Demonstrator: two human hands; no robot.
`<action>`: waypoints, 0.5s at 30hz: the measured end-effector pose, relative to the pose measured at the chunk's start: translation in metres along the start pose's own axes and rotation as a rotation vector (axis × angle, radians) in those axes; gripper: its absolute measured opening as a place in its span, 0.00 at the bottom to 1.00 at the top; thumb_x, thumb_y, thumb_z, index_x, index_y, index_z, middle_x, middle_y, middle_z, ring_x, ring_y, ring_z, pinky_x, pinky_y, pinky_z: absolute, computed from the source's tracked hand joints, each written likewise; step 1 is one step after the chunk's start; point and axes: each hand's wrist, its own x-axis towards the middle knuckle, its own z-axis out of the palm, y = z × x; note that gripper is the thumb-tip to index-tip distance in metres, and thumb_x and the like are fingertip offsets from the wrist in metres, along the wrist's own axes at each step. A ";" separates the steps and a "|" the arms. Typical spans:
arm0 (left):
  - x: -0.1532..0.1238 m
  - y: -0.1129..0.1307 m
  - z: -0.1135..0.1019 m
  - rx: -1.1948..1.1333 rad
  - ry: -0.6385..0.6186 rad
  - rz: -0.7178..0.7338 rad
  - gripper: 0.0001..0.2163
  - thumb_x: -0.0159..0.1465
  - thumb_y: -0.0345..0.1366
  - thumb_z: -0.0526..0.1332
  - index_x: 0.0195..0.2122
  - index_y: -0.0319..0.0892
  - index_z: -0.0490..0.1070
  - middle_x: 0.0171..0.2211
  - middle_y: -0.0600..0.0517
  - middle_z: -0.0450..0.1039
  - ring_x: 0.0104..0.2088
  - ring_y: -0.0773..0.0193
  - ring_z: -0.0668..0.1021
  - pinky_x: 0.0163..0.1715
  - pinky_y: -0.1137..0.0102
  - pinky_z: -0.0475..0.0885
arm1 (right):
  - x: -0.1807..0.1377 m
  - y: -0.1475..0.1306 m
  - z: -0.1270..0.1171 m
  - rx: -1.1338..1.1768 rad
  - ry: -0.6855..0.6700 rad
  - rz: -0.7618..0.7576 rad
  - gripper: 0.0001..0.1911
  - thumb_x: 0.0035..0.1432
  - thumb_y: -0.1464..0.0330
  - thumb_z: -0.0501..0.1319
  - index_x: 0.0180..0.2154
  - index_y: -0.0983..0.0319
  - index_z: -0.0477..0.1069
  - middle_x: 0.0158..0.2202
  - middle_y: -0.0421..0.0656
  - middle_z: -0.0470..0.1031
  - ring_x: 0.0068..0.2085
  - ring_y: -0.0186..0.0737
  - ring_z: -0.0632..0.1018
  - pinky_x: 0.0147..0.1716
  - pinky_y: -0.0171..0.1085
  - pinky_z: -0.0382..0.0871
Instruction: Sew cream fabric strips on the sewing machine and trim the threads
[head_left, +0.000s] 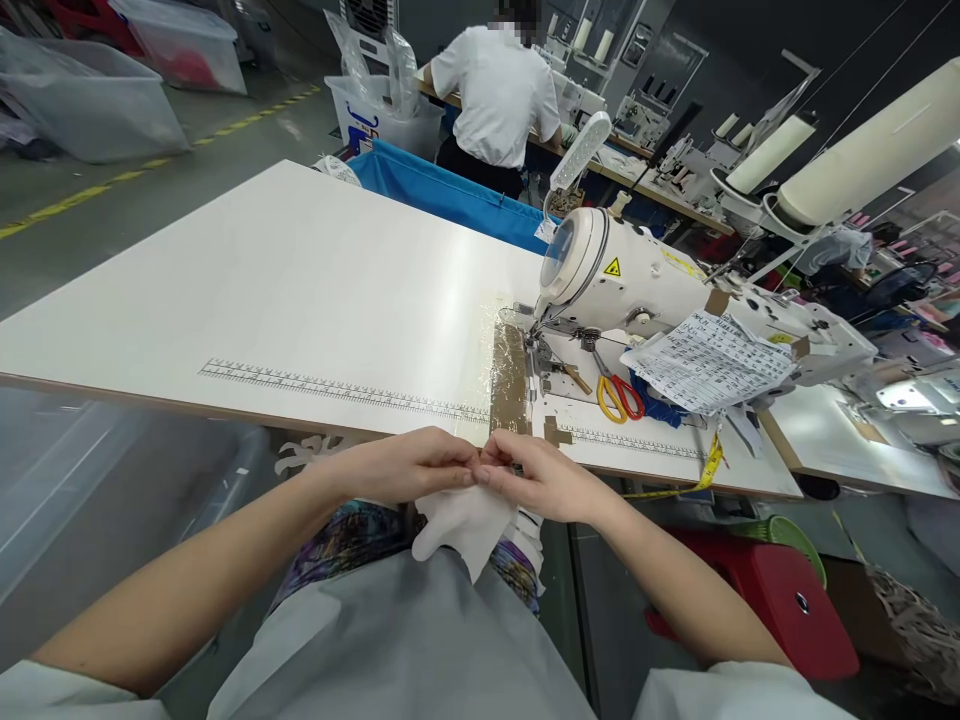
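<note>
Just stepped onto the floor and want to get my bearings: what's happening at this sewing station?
A seated person holds a small piece of white fabric over their lap, pinching its top edge with the left hand and right hand, fingertips meeting at the near edge of the white table. The sewing machine has nothing under its needle. Scissors and a printed sheet lie beside it. Another person in a white shirt works farther back.

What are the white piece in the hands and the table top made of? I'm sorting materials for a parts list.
White piece: looks like thin, matte woven or nonwoven fabric; it droops limp from both hands.
Table top: seems a white laminate board, smooth with a soft sheen; the brown front edge suggests a wood core.
</note>
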 end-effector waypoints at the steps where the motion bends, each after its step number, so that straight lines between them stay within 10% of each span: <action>1: 0.000 0.000 0.002 0.006 0.003 -0.008 0.16 0.70 0.46 0.52 0.30 0.40 0.63 0.24 0.55 0.55 0.23 0.68 0.58 0.23 0.70 0.53 | 0.000 0.002 0.001 0.009 -0.010 0.009 0.13 0.65 0.58 0.56 0.33 0.60 0.62 0.29 0.34 0.63 0.31 0.32 0.63 0.28 0.33 0.54; 15: -0.009 -0.021 0.016 -0.126 0.084 -0.092 0.20 0.67 0.54 0.54 0.38 0.39 0.69 0.29 0.53 0.64 0.27 0.67 0.64 0.24 0.74 0.58 | -0.010 0.019 0.011 0.096 0.064 0.061 0.13 0.61 0.60 0.58 0.29 0.61 0.63 0.24 0.34 0.60 0.26 0.30 0.59 0.24 0.31 0.49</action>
